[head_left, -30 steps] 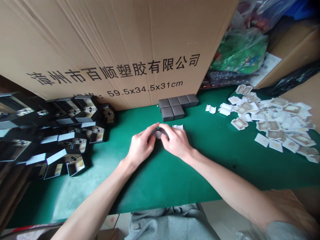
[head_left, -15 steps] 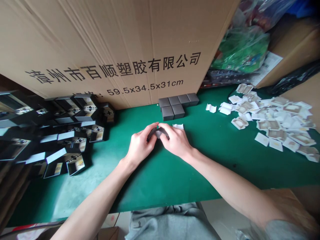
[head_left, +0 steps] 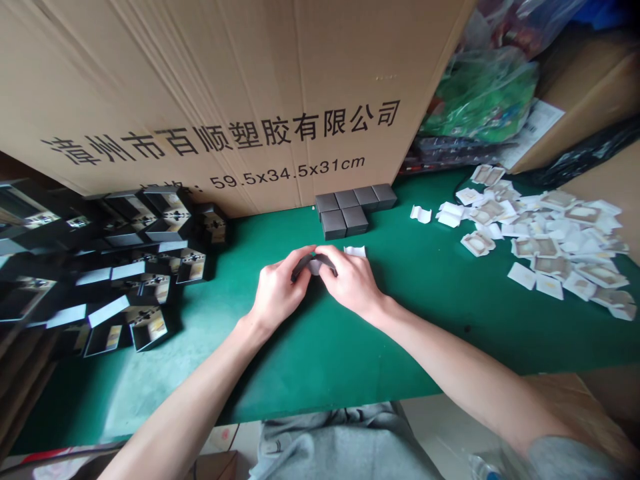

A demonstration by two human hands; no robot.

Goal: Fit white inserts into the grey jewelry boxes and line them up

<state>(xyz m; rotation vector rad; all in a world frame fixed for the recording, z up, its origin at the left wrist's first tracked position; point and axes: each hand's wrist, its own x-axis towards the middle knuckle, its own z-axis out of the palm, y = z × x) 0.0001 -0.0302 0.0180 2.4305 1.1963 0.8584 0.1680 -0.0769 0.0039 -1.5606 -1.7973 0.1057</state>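
Note:
Between my two hands, over the middle of the green table, is a small dark box [head_left: 328,261] with something pale inside it. My left hand [head_left: 283,283] wraps its fingers round the box's left side. From the other side my right hand [head_left: 352,280] grips it, thumb toward the pale part. The hands cover most of the box. A white folded insert [head_left: 355,251] lies just behind my right hand. Farther back stand several closed dark boxes [head_left: 344,221], side by side in two rows.
Open black boxes [head_left: 150,327] crowd the left of the green table [head_left: 320,360]. White inserts [head_left: 540,247] are heaped at the right, with a single one [head_left: 421,214] apart. A large cardboard carton [head_left: 225,80] stands along the back, and plastic bags [head_left: 485,100] lie at the back right.
Both hands keep the same grip on the box. The whole view has shifted very slightly.

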